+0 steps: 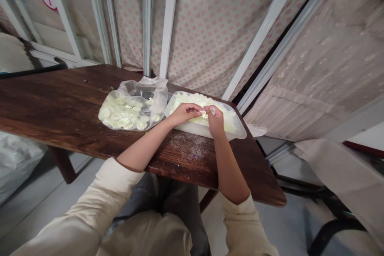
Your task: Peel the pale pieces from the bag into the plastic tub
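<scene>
White sack (pixel 15 164) slumps on the floor at lower left, beside a dark wooden table (pixel 51 104) that crosses the frame. Near the table's far edge, a clear plastic bag (pixel 133 106) lies slack, holding a loose layer of pale green-white pieces (pixel 123 114) whose kind is hard to tell. White crumbs (pixel 180 144) dust the wood in front of a translucent tub (pixel 195 129), which sits just right of the bag. A heaped mound (pixel 192 100) of the same pale stuff fills the tub, so the larger share lies there and a smaller share lies in the bag. Both arms reach out from cream sleeves (pixel 81 208). The left hand (pixel 184 114) is curled, its fingers closed toward a small pale piece (pixel 205 113) above the tub, and the right hand (pixel 215 121) pinches that piece from the other side. Polka-dot fabric (pixel 204 36) hangs behind, and a beige cloth (pixel 339 172) drapes at far right.
</scene>
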The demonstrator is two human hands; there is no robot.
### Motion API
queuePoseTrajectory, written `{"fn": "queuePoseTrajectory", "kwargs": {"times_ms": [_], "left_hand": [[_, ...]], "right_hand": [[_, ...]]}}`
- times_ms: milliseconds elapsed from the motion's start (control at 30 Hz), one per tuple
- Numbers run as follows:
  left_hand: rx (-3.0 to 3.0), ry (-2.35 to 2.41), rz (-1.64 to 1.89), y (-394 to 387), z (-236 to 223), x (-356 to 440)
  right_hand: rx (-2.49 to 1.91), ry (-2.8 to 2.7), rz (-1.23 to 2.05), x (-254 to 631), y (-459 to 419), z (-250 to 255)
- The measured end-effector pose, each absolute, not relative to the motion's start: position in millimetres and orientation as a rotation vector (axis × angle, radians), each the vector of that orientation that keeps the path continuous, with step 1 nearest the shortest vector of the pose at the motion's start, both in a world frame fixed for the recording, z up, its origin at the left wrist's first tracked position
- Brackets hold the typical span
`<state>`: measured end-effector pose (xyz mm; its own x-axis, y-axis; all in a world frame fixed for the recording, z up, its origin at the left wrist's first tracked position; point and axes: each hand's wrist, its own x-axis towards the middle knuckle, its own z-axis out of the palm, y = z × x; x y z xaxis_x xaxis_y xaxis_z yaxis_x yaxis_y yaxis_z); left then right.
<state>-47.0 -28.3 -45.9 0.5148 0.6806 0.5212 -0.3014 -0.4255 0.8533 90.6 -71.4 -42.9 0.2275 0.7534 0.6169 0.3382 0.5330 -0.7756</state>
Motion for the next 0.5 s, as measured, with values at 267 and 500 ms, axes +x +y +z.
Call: {"fn": "queuePoseTrajectory", "kwargs": {"times_ms": [267, 500], "left_hand": [[1.746, 0.332, 1.161, -29, -45, -47], [1.784, 0.403, 1.23, -31, -44, -47]], "right_hand": [[-1.025, -1.404, 0.468, 94, -70, -46], [-1.025, -1.364, 0.493, 96, -62, -51]]}}
